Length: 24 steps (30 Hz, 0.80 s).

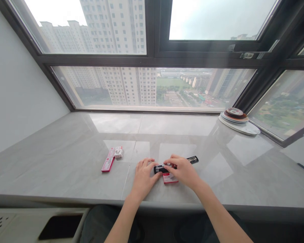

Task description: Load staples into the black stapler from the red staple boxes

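An opened black stapler lies across the countertop in front of me, its long arm swung out to the right. My left hand grips the stapler's left end, thumb at the near side and fingers at the far side. Above the stapler's channel, my right hand pinches a small silvery piece that looks like a strip of staples. Its fingers hide the stapler's middle. A red and white staple box lies just below the stapler, partly covered by my right hand.
Left of my hands are two pink and white boxes and a small white box. Stacked plate-like discs stand at the far right by the window. The countertop's front edge runs close below my hands.
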### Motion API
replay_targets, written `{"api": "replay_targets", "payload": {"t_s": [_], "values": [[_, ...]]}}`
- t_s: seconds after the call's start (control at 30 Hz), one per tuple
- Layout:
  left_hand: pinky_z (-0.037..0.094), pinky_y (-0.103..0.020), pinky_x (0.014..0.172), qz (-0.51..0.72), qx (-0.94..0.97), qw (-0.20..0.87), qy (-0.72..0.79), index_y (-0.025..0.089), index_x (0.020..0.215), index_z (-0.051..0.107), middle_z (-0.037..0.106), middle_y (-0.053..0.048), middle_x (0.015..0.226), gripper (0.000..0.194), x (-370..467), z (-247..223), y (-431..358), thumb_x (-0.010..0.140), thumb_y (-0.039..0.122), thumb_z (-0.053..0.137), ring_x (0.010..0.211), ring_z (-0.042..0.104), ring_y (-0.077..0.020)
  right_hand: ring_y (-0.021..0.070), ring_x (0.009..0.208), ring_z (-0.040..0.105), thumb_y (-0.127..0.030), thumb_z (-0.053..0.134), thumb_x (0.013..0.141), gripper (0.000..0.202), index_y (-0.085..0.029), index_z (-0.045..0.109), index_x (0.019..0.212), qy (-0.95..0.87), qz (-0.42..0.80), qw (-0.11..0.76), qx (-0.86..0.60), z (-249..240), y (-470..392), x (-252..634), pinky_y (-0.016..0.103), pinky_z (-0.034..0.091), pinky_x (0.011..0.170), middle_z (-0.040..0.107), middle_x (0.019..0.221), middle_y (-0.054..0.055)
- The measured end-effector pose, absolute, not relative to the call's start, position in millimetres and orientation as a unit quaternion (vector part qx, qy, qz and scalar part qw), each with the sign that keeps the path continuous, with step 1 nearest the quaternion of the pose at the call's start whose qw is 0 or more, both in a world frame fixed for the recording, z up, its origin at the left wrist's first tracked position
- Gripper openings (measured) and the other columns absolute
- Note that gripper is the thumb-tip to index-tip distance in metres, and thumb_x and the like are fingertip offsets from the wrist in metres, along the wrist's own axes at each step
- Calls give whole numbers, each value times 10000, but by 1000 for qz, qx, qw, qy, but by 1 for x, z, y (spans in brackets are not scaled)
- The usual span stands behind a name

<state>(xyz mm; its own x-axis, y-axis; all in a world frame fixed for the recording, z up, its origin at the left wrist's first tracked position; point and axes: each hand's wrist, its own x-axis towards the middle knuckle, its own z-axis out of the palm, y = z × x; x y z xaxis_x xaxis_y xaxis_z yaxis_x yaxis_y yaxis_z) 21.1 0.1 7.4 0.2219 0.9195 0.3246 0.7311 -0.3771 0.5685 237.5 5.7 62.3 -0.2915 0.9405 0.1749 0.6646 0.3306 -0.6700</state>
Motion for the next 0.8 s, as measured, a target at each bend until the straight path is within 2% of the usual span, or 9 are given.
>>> {"api": "replay_targets", "payload": {"t_s": [0.17, 0.33, 0.43, 0.5, 0.63, 0.73, 0.8], "values": [[377, -503, 1109, 318, 763, 158, 540, 344, 1120, 708, 607, -22, 1331, 253, 19, 7, 2, 874, 383, 750, 1287, 488, -289, 150, 722, 581, -400, 634, 951, 216, -283, 812, 985, -780, 248, 236, -524, 60, 16, 232, 268, 417, 714, 642, 843, 7], [366, -502, 1112, 321, 761, 167, 538, 353, 1124, 703, 605, -17, 1333, 255, 18, 7, 3, 873, 370, 750, 1294, 482, -288, 167, 740, 596, -411, 689, 902, 284, -283, 755, 1147, -766, 219, 239, -555, 59, 10, 233, 271, 393, 687, 647, 814, 2], [361, -499, 1113, 320, 761, 167, 540, 347, 1119, 700, 603, -19, 1335, 252, 19, 8, 2, 873, 365, 749, 1299, 478, -289, 165, 681, 565, -440, 684, 900, 213, -248, 742, 974, -741, 202, 240, -593, 59, 3, 233, 271, 350, 627, 608, 706, -8], [365, -494, 1110, 319, 761, 165, 540, 347, 1118, 699, 604, -18, 1330, 253, 19, 9, 1, 871, 357, 750, 1289, 484, -286, 157, 641, 547, -447, 669, 908, 214, -241, 722, 931, -740, 237, 230, -586, 59, -2, 231, 268, 338, 605, 591, 659, -18], [381, -485, 1097, 323, 761, 160, 540, 347, 1116, 704, 606, -22, 1318, 247, 19, 9, 2, 872, 353, 748, 1260, 504, -282, 151, 660, 563, -468, 634, 932, 308, -257, 698, 1147, -718, 356, 261, -539, 54, -14, 236, 254, 389, 635, 615, 703, -26], [386, -483, 1093, 323, 759, 166, 541, 350, 1115, 705, 609, -21, 1316, 249, 19, 9, 2, 870, 356, 751, 1260, 506, -284, 139, 634, 518, -567, 594, 939, 395, -216, 711, 1079, -646, 409, 300, -571, 44, -22, 264, 250, 382, 600, 588, 715, -13], [388, -483, 1089, 320, 759, 170, 540, 351, 1115, 706, 611, -18, 1319, 246, 19, 10, 2, 873, 356, 750, 1267, 503, -285, 106, 515, 418, -649, 568, 925, 494, -187, 702, 1043, -581, 467, 287, -602, 37, -24, 292, 249, 308, 503, 539, 661, -24]]}}
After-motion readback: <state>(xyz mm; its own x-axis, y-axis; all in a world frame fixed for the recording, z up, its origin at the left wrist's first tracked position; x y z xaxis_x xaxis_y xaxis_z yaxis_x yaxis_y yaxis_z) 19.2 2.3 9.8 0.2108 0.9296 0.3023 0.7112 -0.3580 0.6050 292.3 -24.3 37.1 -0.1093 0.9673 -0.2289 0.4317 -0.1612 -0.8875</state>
